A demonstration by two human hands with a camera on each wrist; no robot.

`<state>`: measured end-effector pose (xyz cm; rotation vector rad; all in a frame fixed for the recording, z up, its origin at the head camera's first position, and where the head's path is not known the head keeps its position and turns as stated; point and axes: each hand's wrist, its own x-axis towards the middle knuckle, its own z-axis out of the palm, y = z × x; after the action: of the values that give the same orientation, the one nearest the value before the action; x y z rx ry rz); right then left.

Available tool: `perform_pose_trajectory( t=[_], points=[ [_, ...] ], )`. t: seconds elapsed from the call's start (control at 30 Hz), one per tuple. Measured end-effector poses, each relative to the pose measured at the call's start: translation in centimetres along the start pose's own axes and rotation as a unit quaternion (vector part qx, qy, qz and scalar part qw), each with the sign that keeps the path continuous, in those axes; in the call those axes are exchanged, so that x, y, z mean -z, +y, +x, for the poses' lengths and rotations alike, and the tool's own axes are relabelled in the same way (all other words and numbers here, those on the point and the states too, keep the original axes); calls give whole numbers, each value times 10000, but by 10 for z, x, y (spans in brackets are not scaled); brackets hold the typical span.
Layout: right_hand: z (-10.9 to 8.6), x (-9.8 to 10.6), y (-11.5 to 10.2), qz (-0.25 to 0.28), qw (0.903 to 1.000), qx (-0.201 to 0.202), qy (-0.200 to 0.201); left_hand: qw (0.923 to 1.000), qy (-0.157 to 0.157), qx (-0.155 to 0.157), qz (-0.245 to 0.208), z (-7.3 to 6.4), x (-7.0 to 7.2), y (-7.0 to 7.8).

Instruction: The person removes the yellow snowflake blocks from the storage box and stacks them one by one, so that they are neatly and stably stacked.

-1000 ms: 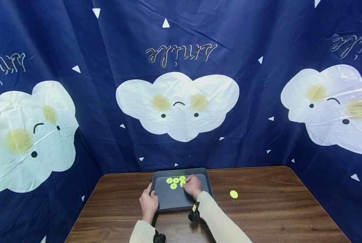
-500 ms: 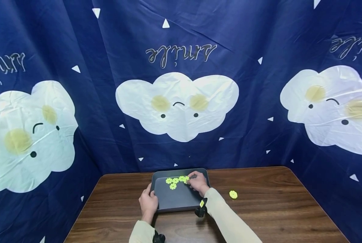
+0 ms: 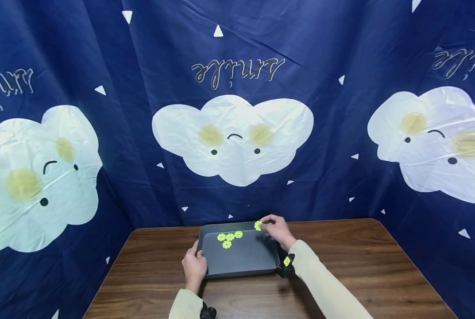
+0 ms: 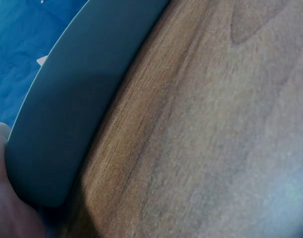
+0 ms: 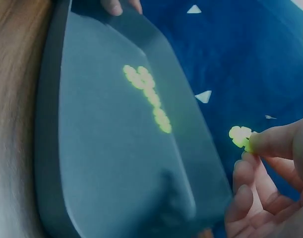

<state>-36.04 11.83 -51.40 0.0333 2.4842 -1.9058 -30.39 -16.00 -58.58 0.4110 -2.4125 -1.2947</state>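
Observation:
A dark grey baking tray (image 3: 241,254) sits on the table. My left hand (image 3: 194,265) grips its left side, fingers over the rim. In the left wrist view, part of that hand (image 4: 10,193) is against the tray's outer wall (image 4: 72,99). With thumb and fingertips, my right hand (image 3: 278,229) pinches a yellow-green flower-shaped disc (image 3: 258,226), raised by the tray's far right corner. The right wrist view shows the held disc (image 5: 239,136) in front of the thumb. Several matching flower-shaped discs (image 3: 230,237) lie in a cluster toward the tray's far left.
The wooden table (image 3: 364,266) extends to both sides and in front of the tray. A blue curtain (image 3: 333,186) with cloud prints hangs behind and along both sides. My right sleeve (image 3: 325,279) covers the spot where a loose disc lay earlier.
My right hand has lifted a flower disc away from the cluster and carried it right, to the tray's far right corner. My left hand has stayed on the tray.

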Motion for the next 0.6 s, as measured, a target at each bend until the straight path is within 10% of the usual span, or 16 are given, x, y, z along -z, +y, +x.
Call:
perform_pose_trajectory(
  t=[0.6],
  points=[
    [-15, 95, 2, -1035, 9936, 392, 225, 10000, -53, 51, 55, 2, -2, 0]
  ],
)
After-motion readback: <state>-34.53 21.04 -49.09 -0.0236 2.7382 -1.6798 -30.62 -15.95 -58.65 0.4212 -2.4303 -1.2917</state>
